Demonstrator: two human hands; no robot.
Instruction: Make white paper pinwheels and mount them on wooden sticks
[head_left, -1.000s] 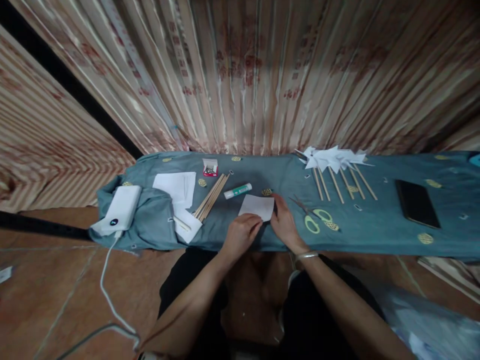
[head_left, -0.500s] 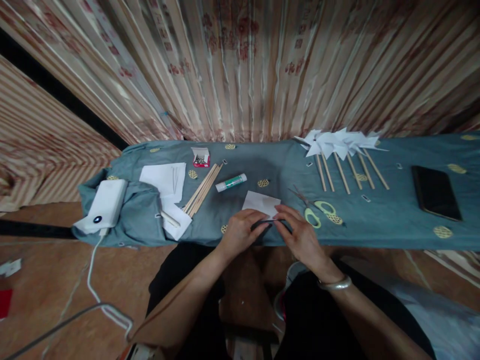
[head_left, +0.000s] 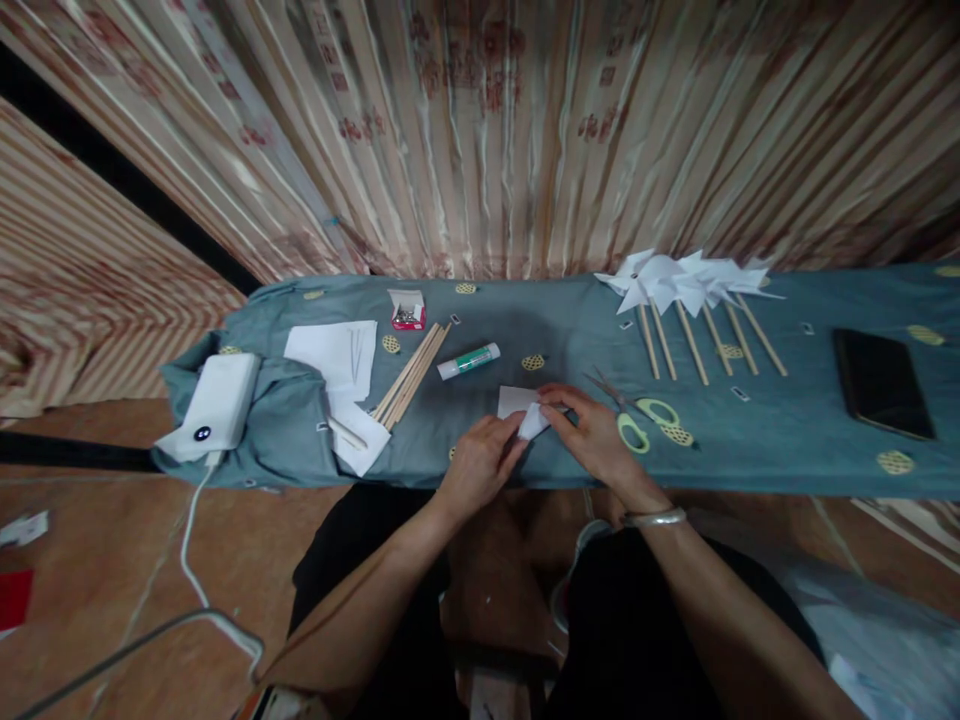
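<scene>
A white sheet of paper [head_left: 516, 400] lies at the near edge of the cloth, one part of it lifted and bent over. My left hand [head_left: 484, 455] pinches its near left side between thumb and fingers. On the opposite side, my right hand [head_left: 585, 430] grips the paper at the bent flap, fingers curled over it. Just right of that hand rest scissors [head_left: 637, 412] with light green handles, blades spread. A glue stick [head_left: 469, 361] with a green label lies beyond the paper, to the left.
Wooden sticks [head_left: 411, 378], a red box of pins [head_left: 407, 310] and stacked white paper [head_left: 322, 355] lie leftward, near a white power bank [head_left: 220, 405] with a cable. Several paper pinwheels [head_left: 690, 280] on sticks lie back right; a black phone [head_left: 883, 383] is far right.
The paper's near side has been lifted and bent over between my hands. My right hand has moved slightly up, and the whole view has shifted a little.
</scene>
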